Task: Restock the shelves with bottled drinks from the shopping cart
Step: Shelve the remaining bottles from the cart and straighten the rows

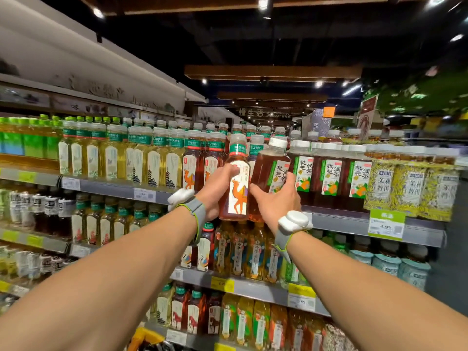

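Left hand (215, 191) grips the camel-label bottle (235, 183) at frame centre, fingers wrapped round the back of its body, thumb across the front near the top of the label; the bottle stands upright and holds reddish-brown drink. Right hand (276, 198) grips the white-cap bottle (272, 171) just right of it, fingers curled round the lower body, thumb pointing left toward the camel-label bottle. The white-cap bottle is tilted, top leaning right, and has brown drink and a green and white label. The two held bottles sit side by side, touching or overlapping in view. Both are held up in front of the upper shelf (114, 188), their bases lower than its grey front edge, not resting on it. Each wrist carries a white device on a grey strap, left one (181, 196), right one (293, 221). Behind the hands the shelf is packed with bottles: a camel-label row (192, 168) just left of centre, a row matching the white-cap bottle (329, 173) right of centre, yellow-patterned bottles (410, 186) at far right, pale yellow tea bottles (114, 153) to the left. A green price tag (386, 224) hangs on the shelf edge at right. More rows of bottles fill the lower shelves. A yellow object (147, 335) shows at the bottom edge, too cut off to identify.
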Demonstrator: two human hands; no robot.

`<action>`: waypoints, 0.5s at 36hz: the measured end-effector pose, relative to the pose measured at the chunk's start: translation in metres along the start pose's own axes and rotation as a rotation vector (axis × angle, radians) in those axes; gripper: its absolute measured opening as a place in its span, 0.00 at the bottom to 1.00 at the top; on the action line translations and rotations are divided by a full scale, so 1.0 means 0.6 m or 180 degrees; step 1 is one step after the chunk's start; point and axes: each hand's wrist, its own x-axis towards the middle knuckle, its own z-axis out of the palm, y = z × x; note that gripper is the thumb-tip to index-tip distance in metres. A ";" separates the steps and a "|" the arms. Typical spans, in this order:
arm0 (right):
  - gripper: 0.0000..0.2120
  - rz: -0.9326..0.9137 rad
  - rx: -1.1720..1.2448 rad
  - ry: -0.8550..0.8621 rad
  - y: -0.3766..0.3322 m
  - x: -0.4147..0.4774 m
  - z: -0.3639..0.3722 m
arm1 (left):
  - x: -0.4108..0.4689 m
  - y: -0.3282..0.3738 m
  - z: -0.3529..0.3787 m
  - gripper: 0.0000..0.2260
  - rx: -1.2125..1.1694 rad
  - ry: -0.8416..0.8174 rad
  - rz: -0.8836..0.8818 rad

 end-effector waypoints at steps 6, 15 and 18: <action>0.42 -0.0194 -0.0181 -0.0014 -0.012 -0.001 -0.001 | 0.003 0.001 0.005 0.14 0.0413 0.0324 0.0403; 0.44 -0.0220 -0.0314 0.0032 -0.019 0.011 -0.010 | 0.023 0.042 -0.016 0.25 0.0855 0.0021 0.1047; 0.45 -0.0156 -0.0325 0.0040 -0.012 0.014 -0.013 | 0.030 0.070 -0.023 0.25 0.1473 0.0054 0.1317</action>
